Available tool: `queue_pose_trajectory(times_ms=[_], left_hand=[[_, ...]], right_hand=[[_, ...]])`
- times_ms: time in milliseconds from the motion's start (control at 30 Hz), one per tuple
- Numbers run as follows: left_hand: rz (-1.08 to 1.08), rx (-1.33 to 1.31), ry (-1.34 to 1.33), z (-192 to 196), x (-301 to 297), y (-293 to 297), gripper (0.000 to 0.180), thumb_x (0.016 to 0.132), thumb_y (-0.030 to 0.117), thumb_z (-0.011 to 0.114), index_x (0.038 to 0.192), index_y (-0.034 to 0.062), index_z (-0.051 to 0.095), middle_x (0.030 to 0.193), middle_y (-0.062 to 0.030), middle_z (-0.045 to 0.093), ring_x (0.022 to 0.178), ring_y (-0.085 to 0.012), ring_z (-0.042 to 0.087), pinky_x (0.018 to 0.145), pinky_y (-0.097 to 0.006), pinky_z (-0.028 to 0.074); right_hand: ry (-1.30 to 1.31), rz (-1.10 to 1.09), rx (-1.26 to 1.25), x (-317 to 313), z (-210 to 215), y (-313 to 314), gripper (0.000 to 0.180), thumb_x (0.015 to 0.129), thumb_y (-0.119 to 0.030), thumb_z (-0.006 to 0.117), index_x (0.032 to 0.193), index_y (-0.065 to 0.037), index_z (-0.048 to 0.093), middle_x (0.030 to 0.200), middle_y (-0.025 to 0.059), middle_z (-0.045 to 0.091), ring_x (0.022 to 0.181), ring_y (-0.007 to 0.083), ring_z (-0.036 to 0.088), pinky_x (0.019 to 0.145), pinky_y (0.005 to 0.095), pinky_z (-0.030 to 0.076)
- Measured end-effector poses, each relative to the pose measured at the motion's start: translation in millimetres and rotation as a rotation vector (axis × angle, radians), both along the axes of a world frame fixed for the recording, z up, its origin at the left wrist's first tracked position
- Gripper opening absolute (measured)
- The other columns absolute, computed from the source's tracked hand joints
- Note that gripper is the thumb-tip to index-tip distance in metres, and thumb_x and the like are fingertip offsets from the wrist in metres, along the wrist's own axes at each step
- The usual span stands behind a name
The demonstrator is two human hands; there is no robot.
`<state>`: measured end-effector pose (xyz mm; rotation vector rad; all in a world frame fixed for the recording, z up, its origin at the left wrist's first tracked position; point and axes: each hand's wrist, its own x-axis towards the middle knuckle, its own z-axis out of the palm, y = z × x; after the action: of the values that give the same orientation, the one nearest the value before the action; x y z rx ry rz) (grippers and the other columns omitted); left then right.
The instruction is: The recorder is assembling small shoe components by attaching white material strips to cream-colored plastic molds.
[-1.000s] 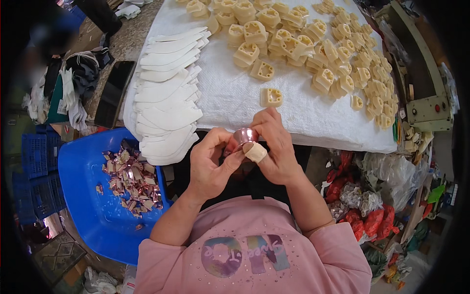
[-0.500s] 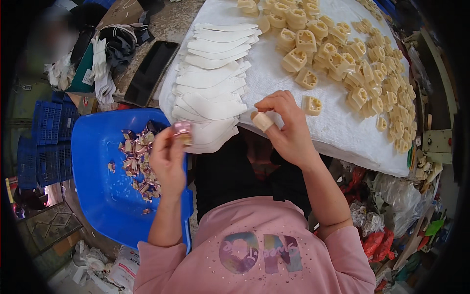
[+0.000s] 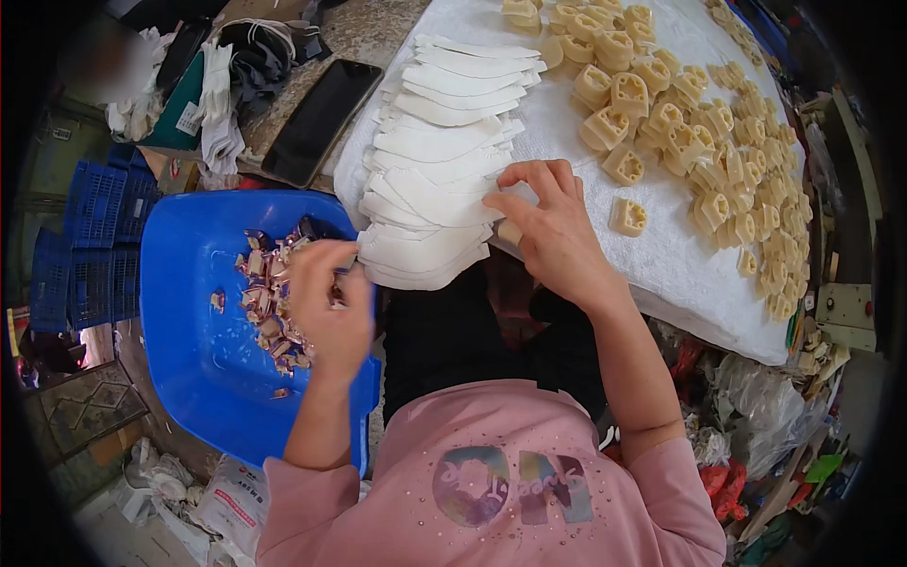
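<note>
My left hand (image 3: 329,307), smeared by motion, is over the right side of a blue tub (image 3: 179,378), its fingers curled. Something dark shows between thumb and fingers, too blurred to name. In the tub lie several small shiny pink-and-beige pieces (image 3: 269,326). My right hand (image 3: 565,231) reaches the right edge of a fanned row of white curved cut pieces (image 3: 444,184). Thumb and index finger close on the edge of one piece. A pale beige band shows under the thumb.
Pale yellow molded blocks (image 3: 680,142) are heaped on a white-covered table (image 3: 699,312), with a single block (image 3: 627,216) near my right hand. A black phone (image 3: 321,123) lies at the back left. Blue crates (image 3: 94,208) stand left; plastic scraps (image 3: 756,406) lie right.
My left hand has moved down over the tub; the shiny pink piece it held is no longer clearly seen. My right hand has closed in on the white pieces. The view has shifted slightly.
</note>
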<state>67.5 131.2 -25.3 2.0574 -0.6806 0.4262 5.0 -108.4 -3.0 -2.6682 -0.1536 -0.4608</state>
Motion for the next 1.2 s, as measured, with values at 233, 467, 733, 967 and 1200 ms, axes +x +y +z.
queue_pose_trajectory(times_ms=[233, 467, 733, 967, 1200], left_hand=[[-0.45, -0.006, -0.171, 4, -22, -68, 0.026, 0.062, -0.008, 0.064, 0.087, 0.0005, 0.062, 0.092, -0.0123, 0.059, 0.086, -0.0299, 0.059, 0.075, -0.036, 0.048], [-0.378, -0.035, -0.16, -8, -19, -73, 0.025, 0.062, -0.005, 0.065, 0.087, -0.0003, 0.061, 0.09, -0.0113, 0.056, 0.084, -0.0283, 0.057, 0.074, -0.036, 0.047], [-0.384, -0.058, -0.167, -11, -16, -71, 0.026, 0.062, -0.006, 0.065, 0.086, -0.0001, 0.06, 0.088, -0.011, 0.055, 0.083, -0.0277, 0.056, 0.074, -0.036, 0.047], [-0.247, 0.211, -0.264, -18, -15, -69, 0.039, 0.062, 0.001, 0.067, 0.101, 0.0078, 0.063, 0.105, -0.0107, 0.05, 0.1, -0.03, 0.047, 0.086, -0.039, 0.038], [-0.247, 0.204, -0.233, -23, -14, -61, 0.042, 0.064, 0.001, 0.064, 0.106, 0.008, 0.062, 0.108, -0.0115, 0.048, 0.1, -0.0299, 0.045, 0.087, -0.039, 0.036]], right_hand=[[-0.071, 0.055, 0.065, 7, -11, 0, 0.028, 0.064, 0.002, 0.06, 0.089, -0.008, 0.059, 0.102, 0.0066, 0.052, 0.097, 0.027, 0.046, 0.078, 0.0379, 0.037], [-0.032, 0.029, -0.075, 2, -9, 7, 0.028, 0.063, 0.004, 0.058, 0.09, -0.004, 0.058, 0.099, 0.0089, 0.051, 0.092, 0.0273, 0.047, 0.076, 0.0373, 0.037], [0.011, 0.102, -0.003, 10, -5, -2, 0.027, 0.063, 0.006, 0.058, 0.088, -0.004, 0.058, 0.096, 0.0087, 0.051, 0.091, 0.0266, 0.048, 0.076, 0.0373, 0.038], [0.036, 0.055, -0.096, 8, 2, 8, 0.023, 0.066, 0.007, 0.054, 0.087, -0.003, 0.057, 0.089, 0.0089, 0.051, 0.09, 0.0269, 0.049, 0.076, 0.0374, 0.039], [0.031, 0.068, -0.058, 11, -3, 4, 0.023, 0.066, 0.006, 0.054, 0.086, -0.004, 0.058, 0.09, 0.009, 0.052, 0.091, 0.0273, 0.049, 0.077, 0.0382, 0.038]])
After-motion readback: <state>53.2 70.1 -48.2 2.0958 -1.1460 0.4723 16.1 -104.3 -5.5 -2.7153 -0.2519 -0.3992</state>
